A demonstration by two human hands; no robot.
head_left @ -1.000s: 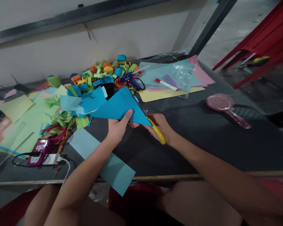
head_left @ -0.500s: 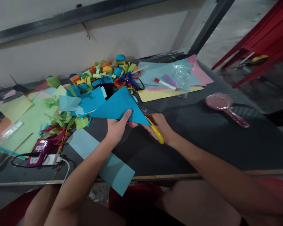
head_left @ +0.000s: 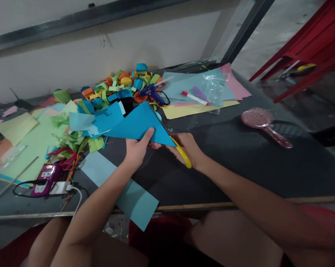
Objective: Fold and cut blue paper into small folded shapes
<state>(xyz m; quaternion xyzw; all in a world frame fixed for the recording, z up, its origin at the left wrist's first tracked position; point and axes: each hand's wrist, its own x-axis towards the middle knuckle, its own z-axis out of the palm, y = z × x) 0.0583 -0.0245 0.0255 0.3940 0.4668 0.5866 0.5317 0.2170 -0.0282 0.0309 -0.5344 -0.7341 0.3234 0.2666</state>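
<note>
A folded sheet of blue paper (head_left: 141, 122) forms a triangle above the dark table. My left hand (head_left: 138, 150) pinches its lower edge, thumb on top and fingers beneath. My right hand (head_left: 186, 148) is closed around yellow-handled scissors (head_left: 183, 154) at the triangle's right corner. The scissor blades run along the sloping right edge, mostly hidden by the paper. Below my left forearm, a light blue paper strip (head_left: 139, 204) lies across the table and hangs over its front edge.
Behind the hands are a heap of coloured paper pieces (head_left: 125, 81) and a blue glue gun (head_left: 153, 94). A pink hairbrush (head_left: 259, 120) lies to the right. Paper sheets (head_left: 192, 83) with markers sit at the back. A purple power strip (head_left: 46, 180) with cables is on the left.
Hands, blue paper and scissors keep nearly the same pose. The whole view has shifted slightly; no clear change in grip shows.
</note>
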